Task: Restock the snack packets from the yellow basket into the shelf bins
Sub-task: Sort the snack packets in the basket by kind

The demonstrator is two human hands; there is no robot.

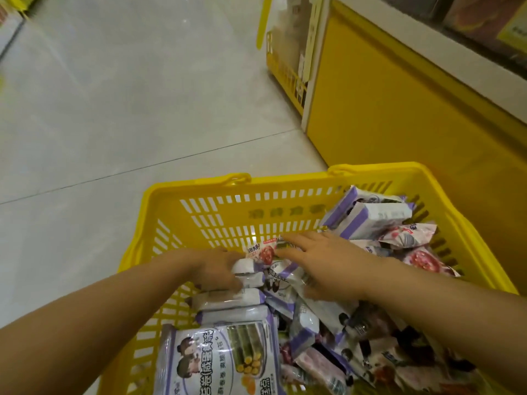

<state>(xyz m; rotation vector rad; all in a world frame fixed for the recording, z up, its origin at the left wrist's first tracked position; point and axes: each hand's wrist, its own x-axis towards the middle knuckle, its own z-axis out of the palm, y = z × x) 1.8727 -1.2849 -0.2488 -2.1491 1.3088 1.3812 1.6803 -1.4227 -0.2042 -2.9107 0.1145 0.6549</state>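
Left grip (218, 269) curls round a purple packet (248, 266) near the far wall of the basket (199, 192). Right grip (325, 266) lies flat on the pile with straight fingers and holds nothing. Its tips touch a red packet (262, 252). All the packets are in the basket. They look light, soft, crinkly and a bit slippery. I think it is best to hold one round its middle and not squeeze hard, so the snack inside does not break.
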